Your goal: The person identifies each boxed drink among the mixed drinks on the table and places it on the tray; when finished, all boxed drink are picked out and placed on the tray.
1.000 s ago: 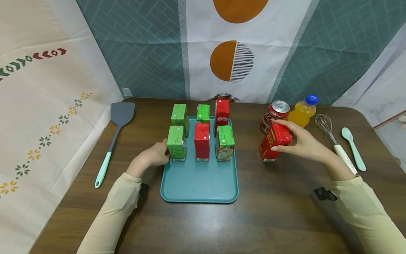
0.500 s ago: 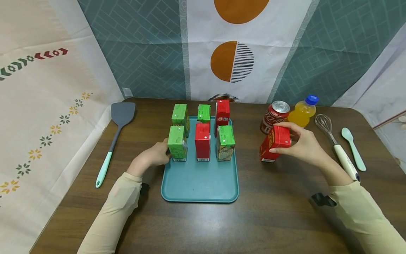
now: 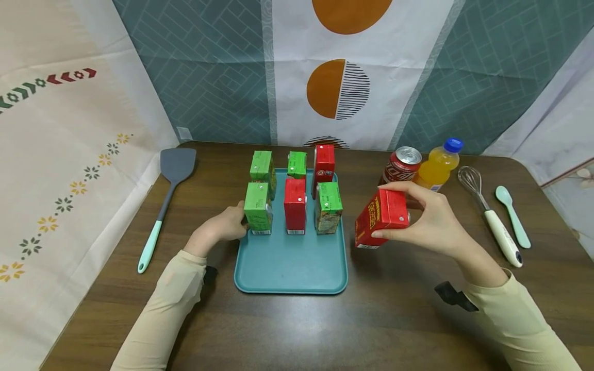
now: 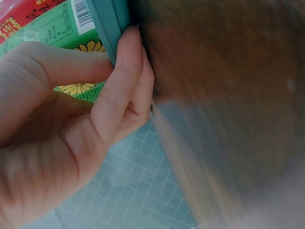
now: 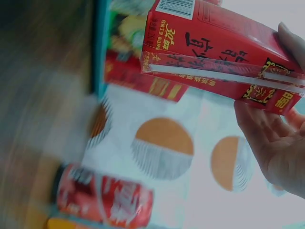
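Observation:
My right hand (image 3: 429,219) grips a red drink carton (image 3: 378,219) near its top, thumb on the near side and fingers on the far side. Slightly tilted, the carton hangs to the right of the teal tray (image 3: 291,278). In the right wrist view the red carton (image 5: 209,47) shows its barcode and printed side. At the tray's left edge, my left hand (image 3: 226,225) pinches the rim (image 4: 110,28), beside a green carton (image 3: 258,208). On the tray, a red carton (image 3: 295,206) and a green carton (image 3: 328,208) share the front row with it; more cartons stand behind.
A red soda can (image 3: 402,164) and an orange drink bottle (image 3: 437,165) stand at the back right. A whisk (image 3: 494,221) and a mint spoon (image 3: 512,216) lie farther right. At the left lies a grey spatula (image 3: 169,201) with a mint handle.
My right hand has lifted the red carton and carried it left and toward me, closer to the tray. The left hand has stayed at the tray's edge.

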Action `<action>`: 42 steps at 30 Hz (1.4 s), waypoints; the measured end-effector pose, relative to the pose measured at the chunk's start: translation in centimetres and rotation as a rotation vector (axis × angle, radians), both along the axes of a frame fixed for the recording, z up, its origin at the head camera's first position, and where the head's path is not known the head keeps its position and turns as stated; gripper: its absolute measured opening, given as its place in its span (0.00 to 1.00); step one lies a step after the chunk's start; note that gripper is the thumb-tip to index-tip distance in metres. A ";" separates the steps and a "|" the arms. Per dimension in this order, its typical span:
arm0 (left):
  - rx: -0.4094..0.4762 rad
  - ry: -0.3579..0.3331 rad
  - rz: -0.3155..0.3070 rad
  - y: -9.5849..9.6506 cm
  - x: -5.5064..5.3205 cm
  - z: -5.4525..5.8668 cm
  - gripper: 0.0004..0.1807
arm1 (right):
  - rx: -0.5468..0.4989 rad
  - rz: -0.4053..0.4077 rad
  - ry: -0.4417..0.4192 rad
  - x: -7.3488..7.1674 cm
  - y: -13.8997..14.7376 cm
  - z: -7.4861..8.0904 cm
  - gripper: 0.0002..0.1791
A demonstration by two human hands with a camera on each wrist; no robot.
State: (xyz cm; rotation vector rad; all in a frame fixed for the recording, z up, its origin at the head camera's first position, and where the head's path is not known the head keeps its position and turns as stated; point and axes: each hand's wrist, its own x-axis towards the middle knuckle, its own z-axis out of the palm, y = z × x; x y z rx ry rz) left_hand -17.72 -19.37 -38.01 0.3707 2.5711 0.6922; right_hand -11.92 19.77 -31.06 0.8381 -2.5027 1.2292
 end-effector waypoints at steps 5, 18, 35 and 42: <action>0.001 -0.011 0.003 0.0 0.0 -0.1 0.25 | -0.025 0.069 -0.010 0.8 -1.9 0.8 0.41; -0.011 -0.024 0.003 0.0 -0.1 -0.1 0.22 | -0.019 0.296 -0.035 1.7 -9.0 0.4 0.39; 0.004 -0.015 0.022 -0.1 -0.2 -0.1 0.20 | 0.084 0.350 -0.154 0.9 -16.7 -2.7 0.37; 0.020 0.007 0.008 -0.2 -0.2 0.0 0.20 | 0.115 0.379 -0.163 0.6 -18.6 -3.1 0.36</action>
